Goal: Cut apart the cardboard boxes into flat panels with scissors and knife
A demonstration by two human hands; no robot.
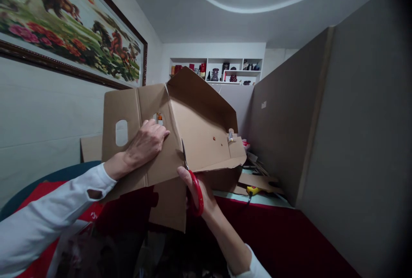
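A large brown cardboard box (206, 136) is tilted up before me, its open inside facing me. My left hand (148, 140) grips the side flap, fingers hooked into a hand hole near the fold. Another oval hole shows farther left on that flap. In my right hand (196, 188) is a pair of scissors (200, 196) with red handles, my thumb through one loop. The blades point upward at the fold between flap and box, and part of them is hidden by the cardboard. A lower flap (169, 207) hangs below the left side.
A dark red cloth (273, 235) covers the table at right. Beyond it lie a yellow-handled tool (253, 190) and cardboard scraps (260, 181). A grey partition (289, 123) rises on the right. A framed horse picture (74, 33) hangs at left, and shelves (222, 72) stand behind.
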